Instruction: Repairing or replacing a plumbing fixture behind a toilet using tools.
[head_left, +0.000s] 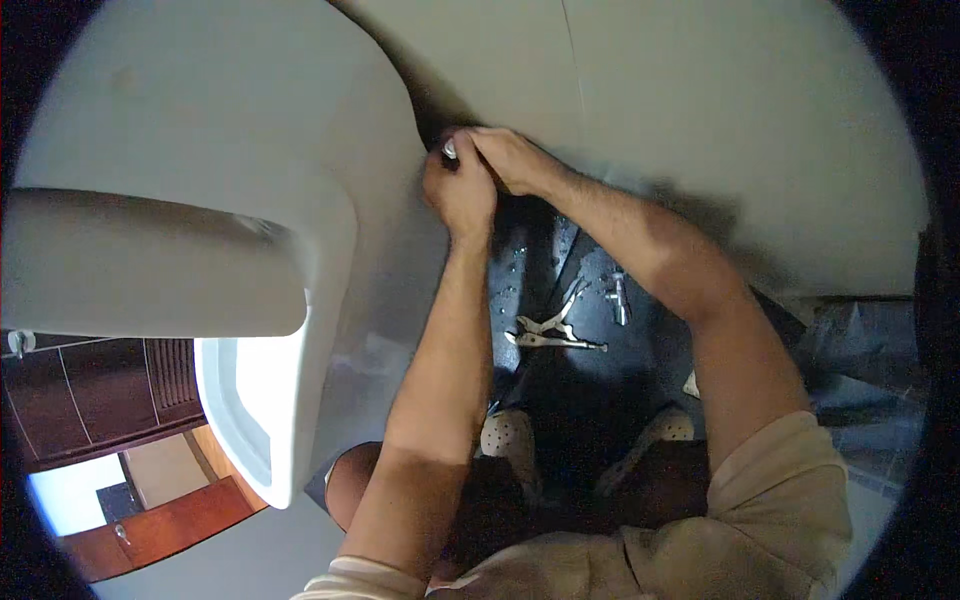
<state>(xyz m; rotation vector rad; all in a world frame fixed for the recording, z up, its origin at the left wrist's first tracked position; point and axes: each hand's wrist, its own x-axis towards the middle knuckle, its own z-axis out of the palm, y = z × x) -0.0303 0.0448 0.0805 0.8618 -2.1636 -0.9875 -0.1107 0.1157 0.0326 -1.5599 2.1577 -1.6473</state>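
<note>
Both my hands meet in the narrow gap between the pale curved toilet (pixel 385 200) and the wall (pixel 660 90). My left hand (pixel 465 195) is closed, its thumb and fingers curled around a small shiny piece (pixel 449 149) whose pale round end shows by the thumb. Most of that piece is covered, so its kind stays unclear. Beside it, my right hand (pixel 512 160) reaches in from the right with bent fingers. Its fingertips are hidden behind the left hand, and what they grip cannot be made out.
Locking pliers (pixel 555 338) lie with jaws apart on the dark, wet floor (pixel 590 375). To their right is a small chrome valve-like fitting (pixel 620 298). My perforated clogs (pixel 510 437) stand nearer. Clear plastic sheeting (pixel 860 350) lies at the right, and a reddish wooden door (pixel 165 530) stands at lower left.
</note>
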